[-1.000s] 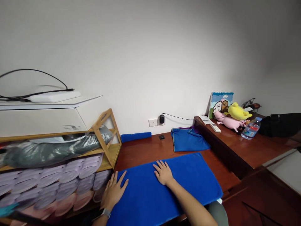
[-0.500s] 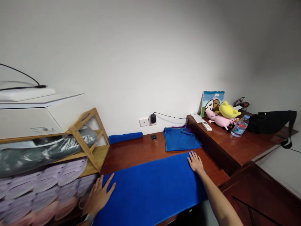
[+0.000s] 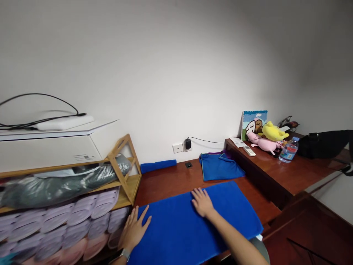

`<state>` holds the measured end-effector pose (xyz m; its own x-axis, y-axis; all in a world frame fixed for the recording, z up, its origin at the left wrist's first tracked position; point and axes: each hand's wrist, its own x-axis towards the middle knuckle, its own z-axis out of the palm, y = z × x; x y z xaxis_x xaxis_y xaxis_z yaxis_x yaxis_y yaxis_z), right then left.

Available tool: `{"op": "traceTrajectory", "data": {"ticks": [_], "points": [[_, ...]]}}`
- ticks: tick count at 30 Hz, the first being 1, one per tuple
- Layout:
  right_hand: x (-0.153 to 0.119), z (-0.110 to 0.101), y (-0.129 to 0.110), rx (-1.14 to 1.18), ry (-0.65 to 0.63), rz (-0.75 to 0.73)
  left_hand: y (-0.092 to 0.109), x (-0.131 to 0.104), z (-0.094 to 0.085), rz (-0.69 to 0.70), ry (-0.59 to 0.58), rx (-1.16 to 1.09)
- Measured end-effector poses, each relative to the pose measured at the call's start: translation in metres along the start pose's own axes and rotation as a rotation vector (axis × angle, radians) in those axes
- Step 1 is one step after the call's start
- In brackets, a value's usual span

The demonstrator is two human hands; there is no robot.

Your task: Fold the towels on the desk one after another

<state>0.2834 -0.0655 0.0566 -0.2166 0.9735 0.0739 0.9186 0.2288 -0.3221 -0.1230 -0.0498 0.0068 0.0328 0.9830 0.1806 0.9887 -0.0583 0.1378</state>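
A blue cloth (image 3: 176,224) lies spread flat over the front of the brown desk (image 3: 162,184), its near edge reaching the desk's front. My left hand (image 3: 135,228), with a watch on the wrist, rests at the cloth's left edge, fingers spread. Near the far edge, around the cloth's middle, my right hand (image 3: 202,202) lies palm down with its fingers apart. Behind the spread cloth sits a folded blue cloth (image 3: 219,167) with a light edging. A narrow blue roll or folded strip (image 3: 158,166) lies along the wall.
On the left, a wooden shelf (image 3: 124,184) holds a white box (image 3: 55,147), a plastic-wrapped bundle and purple and pink slippers (image 3: 79,211). The raised desk part on the right carries plush toys (image 3: 264,143), a remote (image 3: 249,151), a bottle (image 3: 289,150) and a black bag (image 3: 325,143).
My right hand has slid left across the cloth, from near its right end to its middle. My left hand stays at the left edge. The view has shifted slightly left.
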Motion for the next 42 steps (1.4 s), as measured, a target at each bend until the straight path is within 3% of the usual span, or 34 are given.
{"op": "traceTrajectory", "data": {"ticks": [3, 6, 9, 16, 18, 21, 31, 37, 40, 42], "points": [[0.012, 0.028, -0.061, 0.071, -0.054, -0.142, 0.000, 0.000, 0.000, -0.015, -0.014, -0.011], [0.016, 0.033, -0.069, 0.078, -0.054, -0.139, 0.002, -0.001, -0.002, -0.028, -0.025, -0.020], [0.014, 0.017, -0.023, 0.050, -0.051, -0.031, 0.000, 0.000, 0.001, -0.034, -0.020, -0.034], [-0.020, -0.032, 0.152, -0.132, -0.056, 0.437, -0.007, 0.006, 0.011, -0.027, -0.018, -0.022], [-0.029, -0.038, 0.184, -0.159, -0.057, 0.509, -0.008, 0.006, 0.010, -0.029, -0.026, -0.016], [-0.034, -0.038, 0.207, -0.182, -0.047, 0.535, -0.006, 0.005, 0.005, -0.033, -0.038, -0.010], [-0.030, -0.024, 0.213, -0.235, -0.027, 0.611, 0.003, 0.001, -0.006, -0.081, -0.069, -0.077], [-0.030, -0.036, 0.213, -0.216, -0.104, 0.628, 0.001, 0.000, 0.000, -0.089, -0.056, -0.116], [-0.027, -0.043, 0.188, -0.226, -0.087, 0.619, 0.000, 0.001, 0.002, -0.076, -0.050, -0.118], [-0.022, -0.040, 0.153, -0.240, -0.014, 0.522, 0.001, 0.005, 0.000, -0.078, -0.076, -0.091]]}}
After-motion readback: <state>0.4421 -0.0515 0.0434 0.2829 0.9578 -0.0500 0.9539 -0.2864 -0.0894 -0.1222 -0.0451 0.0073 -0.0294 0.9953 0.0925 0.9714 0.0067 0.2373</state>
